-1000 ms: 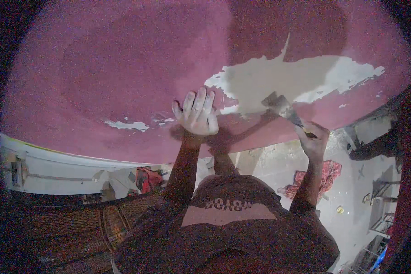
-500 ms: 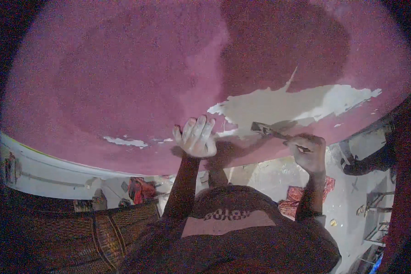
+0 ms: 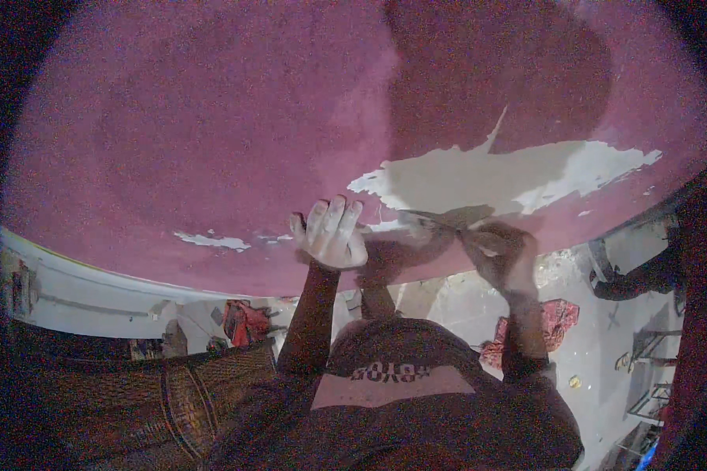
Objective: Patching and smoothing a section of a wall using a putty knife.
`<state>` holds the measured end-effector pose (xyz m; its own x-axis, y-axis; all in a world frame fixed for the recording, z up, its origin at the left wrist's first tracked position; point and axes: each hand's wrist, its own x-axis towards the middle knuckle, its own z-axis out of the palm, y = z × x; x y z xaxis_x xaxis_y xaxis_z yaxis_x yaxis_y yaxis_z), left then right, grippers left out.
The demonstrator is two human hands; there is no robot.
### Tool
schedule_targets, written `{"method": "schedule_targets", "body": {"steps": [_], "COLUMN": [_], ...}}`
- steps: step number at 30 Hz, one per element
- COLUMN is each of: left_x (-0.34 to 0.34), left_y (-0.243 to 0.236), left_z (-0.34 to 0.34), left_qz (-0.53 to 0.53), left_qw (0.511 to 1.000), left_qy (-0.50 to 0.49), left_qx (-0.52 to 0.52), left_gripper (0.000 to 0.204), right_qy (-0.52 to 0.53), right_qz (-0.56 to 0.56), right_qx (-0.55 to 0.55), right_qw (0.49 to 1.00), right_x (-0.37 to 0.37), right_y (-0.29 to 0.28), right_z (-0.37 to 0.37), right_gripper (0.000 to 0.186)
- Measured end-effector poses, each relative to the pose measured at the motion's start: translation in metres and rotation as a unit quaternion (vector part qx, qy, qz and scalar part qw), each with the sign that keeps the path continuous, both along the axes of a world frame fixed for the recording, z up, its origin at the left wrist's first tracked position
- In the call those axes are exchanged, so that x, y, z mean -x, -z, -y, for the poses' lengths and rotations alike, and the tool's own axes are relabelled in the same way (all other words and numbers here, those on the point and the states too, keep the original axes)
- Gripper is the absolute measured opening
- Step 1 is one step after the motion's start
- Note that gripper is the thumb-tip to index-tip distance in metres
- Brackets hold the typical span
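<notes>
A pink wall [image 3: 212, 118] fills the upper view, with a ragged whitish bare patch [image 3: 448, 173] where the pink coat is gone. My left hand [image 3: 331, 233] lies against the wall left of the patch, fingers stretched and slightly spread, dusted white. Lower right of the patch, my right hand [image 3: 504, 255] grips the handle of a scraper [image 3: 436, 224]. The tool's blade points left along the patch's lower edge and is smeared by motion; whether it touches the wall I cannot tell. Smaller whitish chips [image 3: 212, 239] mark the wall farther left.
Brown woven furniture [image 3: 126, 400] stands at lower left, near a red cloth [image 3: 245, 322]. A red patterned cloth [image 3: 556, 323] lies on the pale floor beside my right arm. At the right are a dark object [image 3: 644, 275] and a metal frame [image 3: 653, 361].
My right hand has moved left with the scraper, whose blade now sits farther left and flatter. The left hand stays on the wall, shifted only slightly left in view.
</notes>
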<state>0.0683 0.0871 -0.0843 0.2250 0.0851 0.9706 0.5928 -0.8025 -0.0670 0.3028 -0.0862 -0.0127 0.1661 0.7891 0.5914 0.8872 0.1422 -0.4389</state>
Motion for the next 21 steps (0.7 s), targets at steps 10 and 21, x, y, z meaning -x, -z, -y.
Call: {"method": "schedule_targets", "body": {"steps": [10, 21], "left_x": [0.0, 0.001], "left_y": [-0.001, -0.005], "left_z": [0.004, 0.027], "left_qz": [-0.015, -0.056], "left_qw": [0.999, 0.965], "left_qy": [-0.032, -0.107], "left_qx": [0.041, 0.234], "left_gripper": [0.034, 0.081], "right_qy": [0.039, 0.066], "right_qz": [-0.171, -0.38], "right_qx": [-0.055, 0.076], "right_qw": [0.983, 0.919], "right_x": [0.01, 0.044], "right_y": [0.024, 0.143], "right_z": [0.0, 0.0], "right_gripper": [0.007, 0.021]}}
